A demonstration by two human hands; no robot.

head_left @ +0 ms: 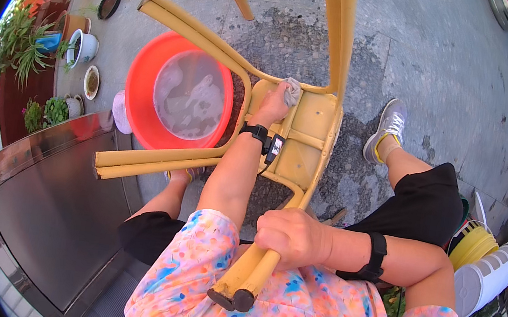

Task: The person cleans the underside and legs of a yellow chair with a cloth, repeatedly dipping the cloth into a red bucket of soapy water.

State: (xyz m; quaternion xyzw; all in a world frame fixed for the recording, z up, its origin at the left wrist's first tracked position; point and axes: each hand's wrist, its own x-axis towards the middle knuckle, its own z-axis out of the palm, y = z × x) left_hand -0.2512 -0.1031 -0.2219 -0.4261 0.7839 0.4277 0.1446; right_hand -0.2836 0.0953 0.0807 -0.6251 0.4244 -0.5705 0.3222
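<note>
A yellow-painted chair or stool frame (310,139) is tipped over before me, the braced underside of its seat facing up. My left hand (274,103) presses a crumpled grey cloth (292,92) onto that underside, near the far edge. My right hand (293,240) is closed around a pair of tubular legs (245,277) that point towards my body. Left of the seat stands a red plastic basin (143,96) of cloudy, sudsy water (188,106); one leg pair reaches across its far rim and another passes along its near side.
Wet patches mark the grey paved ground (366,77). Potted plants (83,49) line the left side, beyond a metal-framed dark panel (55,209). A yellow coiled hose (473,245) and a white plastic container (485,280) are at the right. My shoe (387,130) stands right of the seat.
</note>
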